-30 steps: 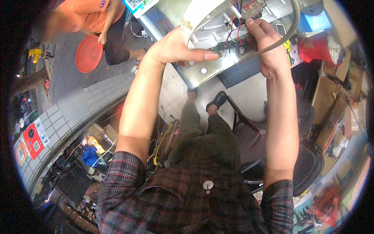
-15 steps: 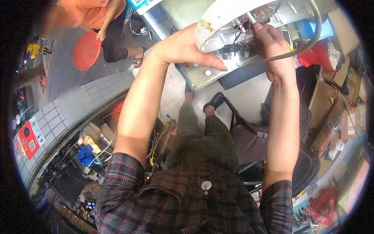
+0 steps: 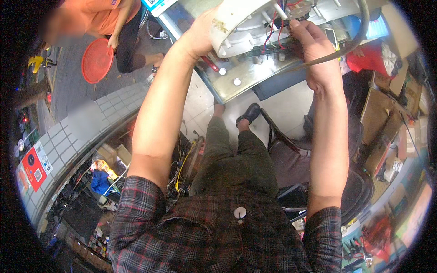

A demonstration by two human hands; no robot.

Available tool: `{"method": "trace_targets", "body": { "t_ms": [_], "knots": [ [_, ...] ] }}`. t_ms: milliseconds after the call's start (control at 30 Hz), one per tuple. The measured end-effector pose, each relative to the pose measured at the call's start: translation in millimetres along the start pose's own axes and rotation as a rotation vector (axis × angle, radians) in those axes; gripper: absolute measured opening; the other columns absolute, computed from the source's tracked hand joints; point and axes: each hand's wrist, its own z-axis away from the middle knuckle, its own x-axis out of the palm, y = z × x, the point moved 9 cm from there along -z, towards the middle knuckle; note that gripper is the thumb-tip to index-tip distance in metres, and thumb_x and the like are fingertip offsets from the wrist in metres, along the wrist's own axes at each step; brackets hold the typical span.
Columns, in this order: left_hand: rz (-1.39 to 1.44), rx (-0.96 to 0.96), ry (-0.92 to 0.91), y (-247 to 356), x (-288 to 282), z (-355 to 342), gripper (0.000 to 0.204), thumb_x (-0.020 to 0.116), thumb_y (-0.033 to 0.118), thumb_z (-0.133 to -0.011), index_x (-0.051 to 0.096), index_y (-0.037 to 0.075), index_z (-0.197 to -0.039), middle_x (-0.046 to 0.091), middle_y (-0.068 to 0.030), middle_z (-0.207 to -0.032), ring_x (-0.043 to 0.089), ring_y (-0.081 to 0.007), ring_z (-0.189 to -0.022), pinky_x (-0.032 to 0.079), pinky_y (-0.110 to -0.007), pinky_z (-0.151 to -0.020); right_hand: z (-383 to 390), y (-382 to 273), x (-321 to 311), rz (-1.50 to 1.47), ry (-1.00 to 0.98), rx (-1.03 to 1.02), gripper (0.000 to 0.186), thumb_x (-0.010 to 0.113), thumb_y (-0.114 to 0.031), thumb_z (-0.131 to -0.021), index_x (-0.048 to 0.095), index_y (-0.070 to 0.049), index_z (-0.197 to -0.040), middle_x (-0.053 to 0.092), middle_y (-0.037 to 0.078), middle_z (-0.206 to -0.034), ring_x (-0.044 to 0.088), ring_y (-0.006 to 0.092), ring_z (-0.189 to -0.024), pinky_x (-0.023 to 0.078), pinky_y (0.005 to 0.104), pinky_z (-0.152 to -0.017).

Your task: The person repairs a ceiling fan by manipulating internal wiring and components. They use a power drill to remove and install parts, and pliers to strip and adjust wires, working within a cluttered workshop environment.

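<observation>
A white plastic housing [image 3: 236, 27] with a curved, stained end is held up over a glass-topped counter [image 3: 232, 88]. Its hollow side shows pegs and thin red and blue wires [image 3: 269, 35]. My left hand [image 3: 202, 35] is closed around the housing's left end, its fingers mostly hidden behind the shell. Inside the housing, beside the wires, my right hand [image 3: 314, 41] has thumb and fingers pinched together; whatever is between them is too small to tell. A thick grey cable [image 3: 364, 27] loops from the housing across my right wrist.
On the counter lie a red pen-like object [image 3: 210, 63] and small white round pieces [image 3: 236, 82]. A dark chair [image 3: 296, 168] stands near my legs. At the left, a person in orange [image 3: 102, 18] holds a red round tray [image 3: 97, 60]. Cardboard [image 3: 380, 118] is stacked at the right.
The housing and both hands have shifted slightly left and up in the picture. My left thumb, stretched along the housing's rim before, is now out of sight. More of the counter's corner shows.
</observation>
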Motion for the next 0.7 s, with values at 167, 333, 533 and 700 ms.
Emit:
{"method": "trace_targets", "body": {
  "t_ms": [167,333,533,700],
  "knots": [
    [0.071,-0.016,-0.026,-17.0,11.4,2.9,0.049,0.074,0.024,-0.085,0.063,0.004,-0.128,0.070,-0.0118,-0.121,0.066,-0.0233,-0.109,0.052,-0.038,-0.096,0.9,2.0,-0.4,-0.025,0.026,0.019,0.037,0.071,-0.037,-0.095,0.069,-0.002,-0.107,0.056,-0.003,-0.083,0.046,0.0103,-0.079,0.038,0.0262,-0.075],
    [0.414,-0.179,-0.045,-34.7,23.5,13.9,0.045,0.077,0.017,-0.078,0.067,0.003,-0.120,0.074,-0.0109,-0.106,0.067,-0.0211,-0.098,0.054,-0.034,-0.090,5.1,-4.7,5.5,-0.022,0.027,-0.004,0.037,0.071,-0.038,-0.096,0.069,-0.002,-0.108,0.056,-0.002,-0.081,0.047,0.0102,-0.078,0.038,0.0259,-0.074],
    [0.363,-0.098,0.019,-26.0,9.8,9.1,0.044,0.079,0.014,-0.079,0.068,0.003,-0.120,0.073,-0.0083,-0.107,0.066,-0.0168,-0.097,0.054,-0.032,-0.087,0.7,0.9,1.6,0.009,0.008,0.023,0.032,0.069,-0.035,-0.097,0.069,-0.003,-0.099,0.059,-0.002,-0.079,0.048,0.0093,-0.077,0.039,0.0266,-0.071],
    [0.387,-0.167,0.015,-31.7,16.8,17.4,0.046,0.080,0.014,-0.078,0.068,0.004,-0.121,0.072,-0.0080,-0.109,0.066,-0.0177,-0.099,0.054,-0.032,-0.089,6.0,-7.2,5.5,-0.010,0.053,0.005,0.027,0.068,-0.031,-0.098,0.069,-0.004,-0.096,0.058,-0.002,-0.078,0.047,0.0092,-0.075,0.038,0.0266,-0.069]
  ]
}}
